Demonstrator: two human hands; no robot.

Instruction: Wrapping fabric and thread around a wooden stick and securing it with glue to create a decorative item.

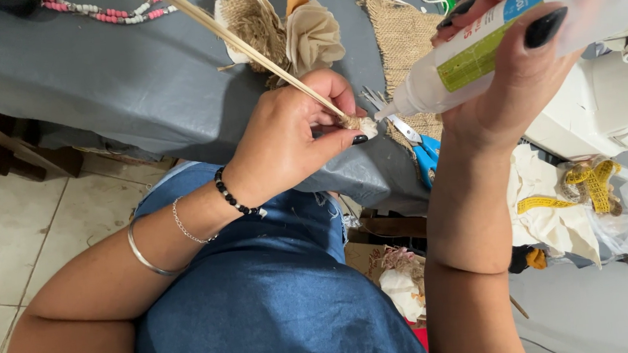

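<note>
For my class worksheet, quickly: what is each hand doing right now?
Left hand: closed, pinching a thin wooden stick near its wrapped tip.
Right hand: closed around a glue bottle, nozzle at that tip.

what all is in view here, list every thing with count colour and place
glue bottle: 1, translucent white with green and blue label, right hand, nozzle at stick's tip
wooden stick: 1, tan, left hand
fabric flower: 1, beige, on grey cloth
burlap piece: 1, brown, table top
scissors: 1, blue-handled, table edge
bead string: 1, pink and white, top left
tape measure: 1, yellow, right
left hand: bracelets on wrist, pinching stick
right hand: dark nails, gripping bottle
</note>
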